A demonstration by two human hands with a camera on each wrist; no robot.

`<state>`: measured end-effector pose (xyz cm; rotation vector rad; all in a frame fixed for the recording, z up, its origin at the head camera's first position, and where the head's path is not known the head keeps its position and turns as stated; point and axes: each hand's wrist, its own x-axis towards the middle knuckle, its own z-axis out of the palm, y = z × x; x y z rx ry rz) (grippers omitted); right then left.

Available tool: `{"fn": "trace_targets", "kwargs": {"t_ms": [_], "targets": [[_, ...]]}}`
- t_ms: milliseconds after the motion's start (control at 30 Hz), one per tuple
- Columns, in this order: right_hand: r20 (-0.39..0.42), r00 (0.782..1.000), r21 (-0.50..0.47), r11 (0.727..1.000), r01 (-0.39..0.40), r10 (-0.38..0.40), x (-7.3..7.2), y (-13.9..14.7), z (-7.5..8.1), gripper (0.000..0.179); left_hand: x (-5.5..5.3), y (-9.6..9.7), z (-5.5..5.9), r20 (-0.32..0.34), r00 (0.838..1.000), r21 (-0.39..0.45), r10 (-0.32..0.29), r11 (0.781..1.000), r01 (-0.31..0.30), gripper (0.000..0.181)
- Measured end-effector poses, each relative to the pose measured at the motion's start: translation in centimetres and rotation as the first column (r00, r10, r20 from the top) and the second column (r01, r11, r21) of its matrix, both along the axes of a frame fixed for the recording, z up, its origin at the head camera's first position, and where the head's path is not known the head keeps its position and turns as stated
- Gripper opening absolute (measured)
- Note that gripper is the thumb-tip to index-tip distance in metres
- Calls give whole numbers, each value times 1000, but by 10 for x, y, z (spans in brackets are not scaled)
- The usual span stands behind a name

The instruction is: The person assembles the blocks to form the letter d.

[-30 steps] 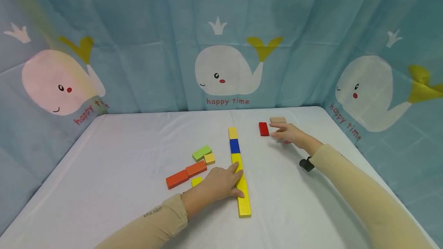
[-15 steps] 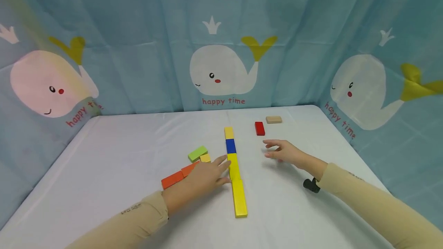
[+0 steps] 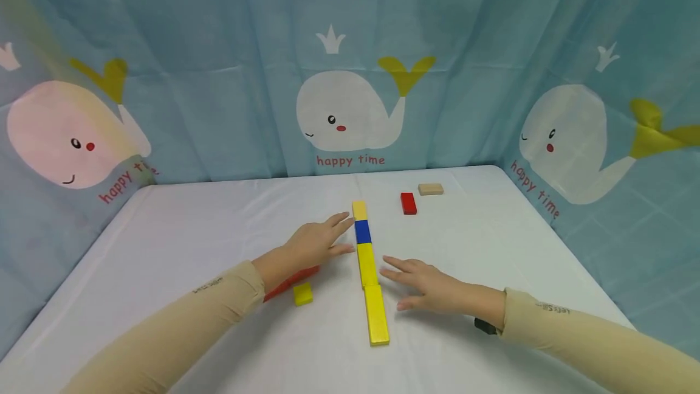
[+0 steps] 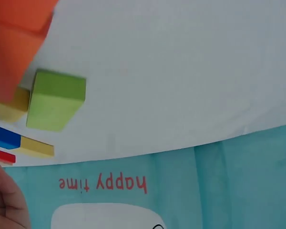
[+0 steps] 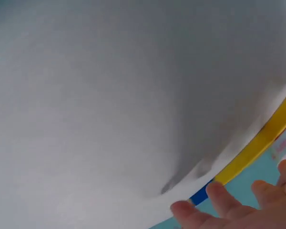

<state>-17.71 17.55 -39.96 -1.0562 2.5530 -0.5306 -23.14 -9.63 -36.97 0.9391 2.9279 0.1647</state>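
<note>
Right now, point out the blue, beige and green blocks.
Blue block (image 3: 363,232): head view, on its top face.
Beige block (image 3: 431,188): head view, on its top face.
Green block (image 4: 53,109): left wrist view, on its lighter face.

On the far side, a blue-green fabric curtain (image 3: 235,114) reads "happy time" in thin red lettering (image 3: 350,161), level beneath the white cartoon whale (image 3: 350,111) in the middle. The same words climb beneath the pinkish cartoon whale (image 3: 60,132) on the left and slope downward beneath the pale cartoon whale (image 3: 566,145) on the right. The left wrist view shows "happy time" upside down. At near right, a beige cloth sleeve (image 3: 596,336) carries small dark lettering seemingly starting "Let's"; that on the near-left beige cloth sleeve (image 3: 169,327) is too small to read.
</note>
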Motion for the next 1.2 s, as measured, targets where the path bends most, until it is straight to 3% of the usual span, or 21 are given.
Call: {"fn": "trace_targets", "kwargs": {"t_ms": [100, 400, 633, 767, 900, 1033, 1200], "targets": [[-56, 996, 74, 995, -69, 73, 7, -9, -2, 67, -12, 9, 3, 21, 1000, -36, -5, 999, 5, 69], [-53, 993, 133, 986, -97, 105, 9, -24, -6, 58, -46, 41, 0, 33, 999, -75, -43, 996, 45, 71], [-52, 989, 138, 982, -133, 141, 6, -27, -7, 55, -59, 60, -9, 18, 995, -136, -98, 986, 100, 73], [-14, 992, 132, 984, -119, 122, 5, -27, -6, 58, -65, 71, -14, 14, 994, -148, -105, 983, 106, 72], [36, 995, 107, 990, -93, 89, 6, -26, -5, 64, -71, 85, -19, 29, 996, -161, -88, 983, 92, 73], [34, 996, 115, 989, -89, 86, 8, -25, -6, 68, -80, 102, -27, 42, 998, -161, -46, 986, 52, 76], [41, 996, 121, 989, -89, 84, 9, -27, -9, 67, -91, 120, -35, -9, 999, -189, -39, 981, 36, 79]]}}
